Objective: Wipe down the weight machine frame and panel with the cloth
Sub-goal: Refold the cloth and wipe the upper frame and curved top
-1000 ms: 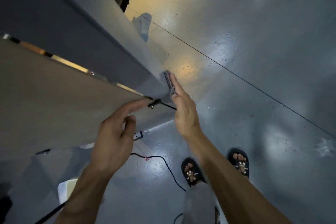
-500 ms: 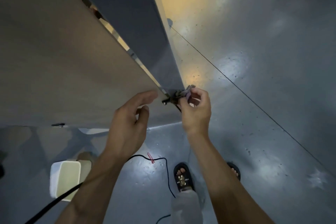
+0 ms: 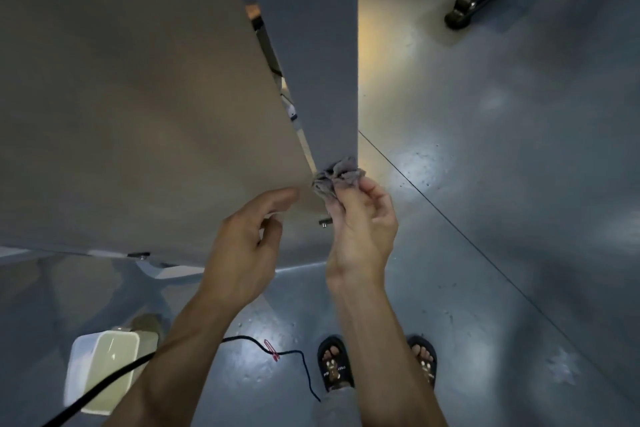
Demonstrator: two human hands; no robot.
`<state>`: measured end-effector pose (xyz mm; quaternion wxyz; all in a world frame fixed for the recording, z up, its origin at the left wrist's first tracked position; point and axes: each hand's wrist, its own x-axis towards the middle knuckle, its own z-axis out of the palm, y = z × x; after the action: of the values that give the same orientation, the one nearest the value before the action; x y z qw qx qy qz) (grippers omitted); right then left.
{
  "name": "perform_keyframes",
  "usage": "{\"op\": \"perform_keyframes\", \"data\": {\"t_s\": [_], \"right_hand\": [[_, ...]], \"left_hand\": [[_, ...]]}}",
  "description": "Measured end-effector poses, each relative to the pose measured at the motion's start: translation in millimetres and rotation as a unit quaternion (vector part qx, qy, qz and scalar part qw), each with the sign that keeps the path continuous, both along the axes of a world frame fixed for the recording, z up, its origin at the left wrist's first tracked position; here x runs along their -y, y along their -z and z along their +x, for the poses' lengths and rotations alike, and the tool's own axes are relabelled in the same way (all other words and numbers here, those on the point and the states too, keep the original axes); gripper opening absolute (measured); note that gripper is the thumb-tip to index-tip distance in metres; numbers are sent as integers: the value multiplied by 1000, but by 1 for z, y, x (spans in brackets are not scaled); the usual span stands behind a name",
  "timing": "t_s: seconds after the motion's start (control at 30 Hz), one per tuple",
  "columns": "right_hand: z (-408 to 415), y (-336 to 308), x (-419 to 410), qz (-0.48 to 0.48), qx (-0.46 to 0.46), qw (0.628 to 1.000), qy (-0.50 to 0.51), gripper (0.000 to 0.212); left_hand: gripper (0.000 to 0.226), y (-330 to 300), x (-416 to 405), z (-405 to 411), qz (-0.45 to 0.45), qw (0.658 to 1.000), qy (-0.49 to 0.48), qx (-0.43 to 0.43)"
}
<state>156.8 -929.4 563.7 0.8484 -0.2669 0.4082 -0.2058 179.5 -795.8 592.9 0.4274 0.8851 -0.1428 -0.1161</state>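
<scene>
Two bare hands are in view. Right hand (image 3: pixel 363 218) pinches one crumpled grey cloth (image 3: pixel 334 177) between thumb and curled fingertips, holding it against the lower corner of the blue-grey frame post (image 3: pixel 311 45). Left hand (image 3: pixel 246 246) is relaxed and holds nothing; its extended fingertips lie at the lower edge of the one large beige panel (image 3: pixel 138 97), contact not certain.

Counted on the grey floor (image 3: pixel 502 184): one white rectangular tub (image 3: pixel 100 371) at lower left; one black cable (image 3: pixel 294 357) carrying one red clip (image 3: pixel 272 350); two dark sandals (image 3: pixel 334 364), one per foot, the person standing just beside the post. One small bolt (image 3: pixel 324 222) projects under the panel near the right wrist. One dark wheeled machine leg (image 3: pixel 464 10) stands at upper right, well apart.

Writing: pale print shows on the sandal straps, too small to read.
</scene>
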Motion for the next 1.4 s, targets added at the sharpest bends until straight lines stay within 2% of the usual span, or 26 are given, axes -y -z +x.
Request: {"op": "perform_keyframes", "data": {"t_s": [0.1,0.2,0.37,0.6,0.77,0.9,1.03,1.2,1.4], "right_hand": [[2,-8,-6,-9,-47,999,5,18],[5,-26,-7,24,-70,997,24,19],[2,-89,-5,19,24,999,33,21],[-6,-185,-8,-50,116,992,8,15],[-5,-231,-11,-59,136,989,20,17],[1,-266,-8,-115,178,977,24,14],[-3,-271,-11,-182,147,972,29,12],[-5,-280,-12,-214,129,968,40,12],[2,-337,-4,-292,193,936,38,15]], "left_hand": [[46,-18,-4,1,-23,1000,0,4],[47,-37,-8,1,-44,999,-7,6],[45,-66,-2,0,-76,997,-2,16],[44,-120,14,8,-127,990,21,59],[40,-161,21,11,-162,982,35,88],[32,-198,24,11,-201,970,41,130],[28,-221,24,14,-206,966,29,154],[26,-236,18,12,-204,963,32,171],[28,-285,17,16,-253,945,54,201]]}}
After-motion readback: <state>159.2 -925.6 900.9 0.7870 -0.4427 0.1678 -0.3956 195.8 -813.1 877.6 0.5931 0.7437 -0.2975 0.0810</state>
